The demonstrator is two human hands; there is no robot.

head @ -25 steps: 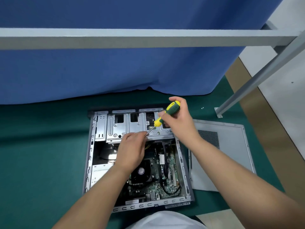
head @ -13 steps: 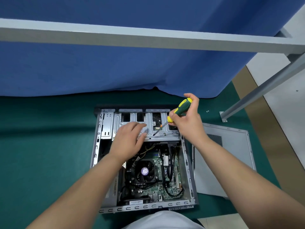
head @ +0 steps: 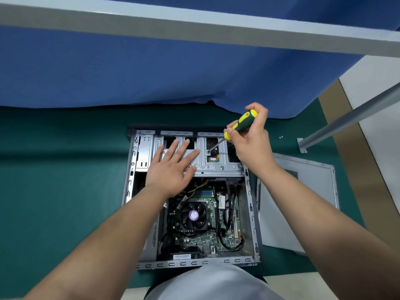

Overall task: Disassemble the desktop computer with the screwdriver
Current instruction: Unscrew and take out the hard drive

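An open desktop computer case lies flat on a green mat, its motherboard and black CPU fan exposed. A silver drive cage spans the far end of the case. My left hand lies flat on the cage with its fingers spread and straight. My right hand grips the yellow and green screwdriver by its handle. The shaft slants down to the left and its tip sits on a screw on the cage, right of my left fingertips.
The removed grey side panel lies on the mat right of the case. Two small screws rest beyond it near a metal frame foot. A blue curtain hangs behind, and a grey crossbar runs overhead.
My left hand has opened from a curled pose near the shaft and now lies flat on the cage, fingers spread. The screwdriver tip has moved right to a screw on the cage.
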